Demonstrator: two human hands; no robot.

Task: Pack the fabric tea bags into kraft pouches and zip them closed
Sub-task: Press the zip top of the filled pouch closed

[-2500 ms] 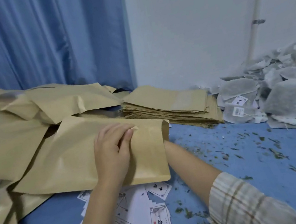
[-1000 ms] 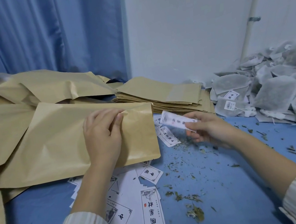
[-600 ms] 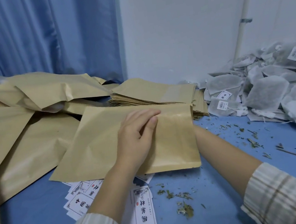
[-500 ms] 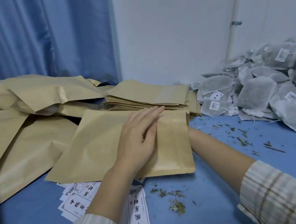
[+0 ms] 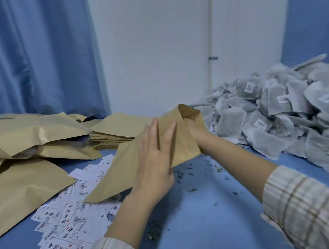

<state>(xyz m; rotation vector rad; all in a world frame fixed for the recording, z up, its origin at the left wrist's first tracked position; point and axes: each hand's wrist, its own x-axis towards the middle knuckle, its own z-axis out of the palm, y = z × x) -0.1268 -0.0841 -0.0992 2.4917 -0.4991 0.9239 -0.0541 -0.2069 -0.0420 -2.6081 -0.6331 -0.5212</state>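
Observation:
One kraft pouch (image 5: 123,169) is lifted off the blue table, its open mouth (image 5: 187,112) pointing up and to the right. My left hand (image 5: 156,158) lies flat on the pouch's upper face with straight fingers. My right hand (image 5: 198,134) reaches into the mouth; its fingers are hidden inside, so I cannot tell what they hold. A big heap of grey fabric tea bags (image 5: 287,115) with white labels fills the right side, just beyond the pouch's mouth.
A stack of flat empty pouches (image 5: 115,130) sits behind the held one. Large bulging kraft pouches (image 5: 17,180) cover the left. Printed white cards (image 5: 66,215) lie scattered under and left of the pouch. Loose tea crumbs (image 5: 187,168) dot the table (image 5: 207,225).
The right hand picked up a printed card and went into the pouch. The pouch has since swung right and tilted up toward the tea bag heap, and the left fingers have flattened on it.

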